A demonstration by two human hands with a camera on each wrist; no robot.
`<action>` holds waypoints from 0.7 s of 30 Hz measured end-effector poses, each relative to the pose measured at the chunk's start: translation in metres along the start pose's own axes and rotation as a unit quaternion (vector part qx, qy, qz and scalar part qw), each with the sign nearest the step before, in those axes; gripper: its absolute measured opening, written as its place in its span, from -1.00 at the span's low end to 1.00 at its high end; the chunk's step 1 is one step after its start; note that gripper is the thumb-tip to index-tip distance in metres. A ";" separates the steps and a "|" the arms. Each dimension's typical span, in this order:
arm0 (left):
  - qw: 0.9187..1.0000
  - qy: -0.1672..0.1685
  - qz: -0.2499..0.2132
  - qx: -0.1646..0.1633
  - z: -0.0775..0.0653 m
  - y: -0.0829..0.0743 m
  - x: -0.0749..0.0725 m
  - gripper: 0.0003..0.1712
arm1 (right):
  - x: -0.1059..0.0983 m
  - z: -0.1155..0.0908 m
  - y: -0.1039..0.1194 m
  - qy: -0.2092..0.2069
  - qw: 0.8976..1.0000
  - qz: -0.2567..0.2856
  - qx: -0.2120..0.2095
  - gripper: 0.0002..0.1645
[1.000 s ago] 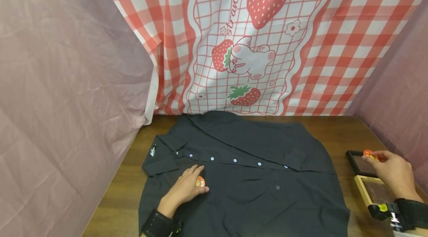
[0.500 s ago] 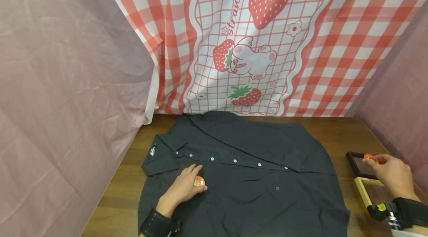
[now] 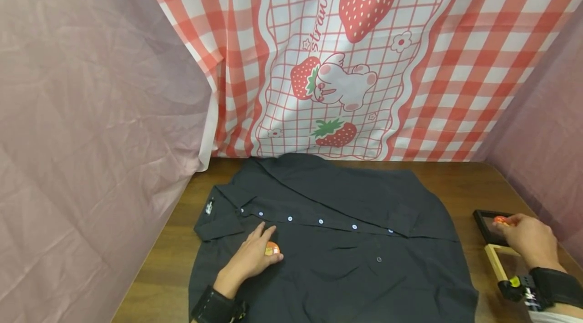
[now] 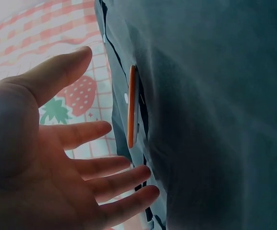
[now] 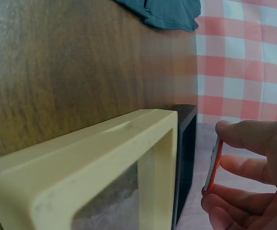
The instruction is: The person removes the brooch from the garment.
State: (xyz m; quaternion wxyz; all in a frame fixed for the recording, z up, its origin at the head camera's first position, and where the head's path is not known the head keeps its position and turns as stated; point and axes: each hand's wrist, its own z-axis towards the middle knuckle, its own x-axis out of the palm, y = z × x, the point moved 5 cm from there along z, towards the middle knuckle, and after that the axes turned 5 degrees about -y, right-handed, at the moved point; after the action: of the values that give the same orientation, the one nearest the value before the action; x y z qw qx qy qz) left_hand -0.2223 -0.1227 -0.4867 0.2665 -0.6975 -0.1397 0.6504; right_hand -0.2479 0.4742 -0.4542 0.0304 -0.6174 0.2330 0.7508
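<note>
A black button-up shirt [image 3: 337, 272] lies spread on the wooden table. On its front is a round orange button badge [image 3: 272, 248], seen edge-on as an orange disc with a pale back in the left wrist view. My left hand [image 3: 247, 258] is beside this badge, thumb and fingers spread, and the left wrist view shows a gap between them and the badge. Over at the right, my right hand [image 3: 532, 238] pinches a second round badge [image 5: 214, 163], red-orange with a pale back, between thumb and fingers. It is held above a black-rimmed tray [image 3: 481, 228].
Against the black tray stands a light wooden tray [image 3: 496, 263], partly covered by my right wrist. A strawberry-print checked cloth [image 3: 334, 90] hangs behind the table. Pinkish cloth [image 3: 100, 135] hangs along the left side, and more on the right.
My right hand has shifted slightly toward me with its badge, and its fingers cover more of it in the head view. The left hand stays almost in place beside the shirt's badge.
</note>
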 end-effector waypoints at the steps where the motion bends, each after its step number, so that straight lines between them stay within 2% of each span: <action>1: 1.000 0.000 0.000 0.000 0.000 0.000 0.000 -0.18 | 0.001 0.001 0.000 0.003 1.000 -0.002 -0.001 -0.48; 10: 1.000 0.013 0.005 -0.012 -0.001 0.000 -0.001 -0.19 | 0.009 0.005 -0.004 0.020 1.000 -0.009 0.020 -0.42; 21: 1.000 0.017 0.004 -0.017 0.000 0.001 -0.001 -0.20 | 0.016 0.007 -0.012 0.046 0.999 -0.013 0.014 -0.41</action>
State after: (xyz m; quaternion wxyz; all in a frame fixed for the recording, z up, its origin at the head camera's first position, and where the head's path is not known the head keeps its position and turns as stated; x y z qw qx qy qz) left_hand -0.2223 -0.1241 -0.4868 0.2546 -0.7130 -0.1433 0.6374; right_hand -0.2537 0.4838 -0.4726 0.0375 -0.6539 0.2366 0.7176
